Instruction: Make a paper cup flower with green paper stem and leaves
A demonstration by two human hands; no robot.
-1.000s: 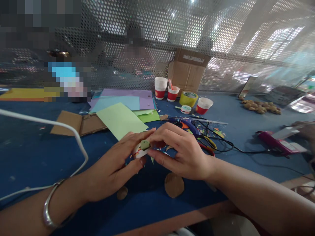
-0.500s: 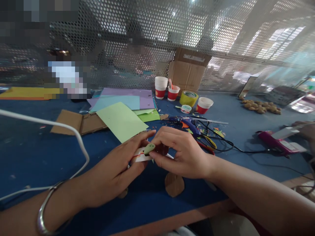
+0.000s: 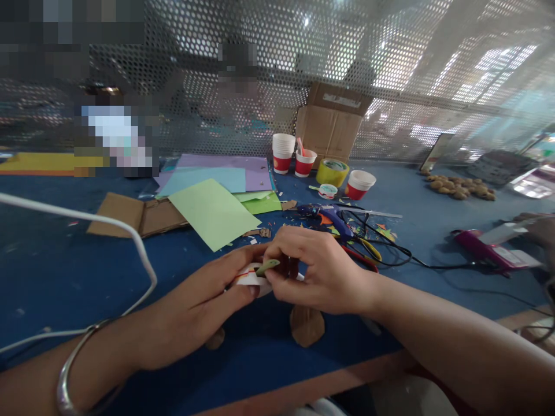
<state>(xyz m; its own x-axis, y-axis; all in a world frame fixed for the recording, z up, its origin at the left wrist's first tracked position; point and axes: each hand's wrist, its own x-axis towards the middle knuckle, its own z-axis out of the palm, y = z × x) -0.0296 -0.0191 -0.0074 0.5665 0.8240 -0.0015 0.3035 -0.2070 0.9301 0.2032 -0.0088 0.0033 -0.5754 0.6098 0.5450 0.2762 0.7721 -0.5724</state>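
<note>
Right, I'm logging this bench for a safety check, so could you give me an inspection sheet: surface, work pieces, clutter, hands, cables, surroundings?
Surface: blue table, with scraps around the glue gun.
Work pieces: white piece with a red line; small green piece against it, whether attached unclear.
Clutter: paper sheets, cups, yellow tape, round cardboard piece.
Hands: left hand holds the white piece; right hand pinches the green one.
Cables: white cable loops beside the left forearm; black cable runs toward a pink device.
Surroundings: perforated screen behind, cardboard box before it.
</note>
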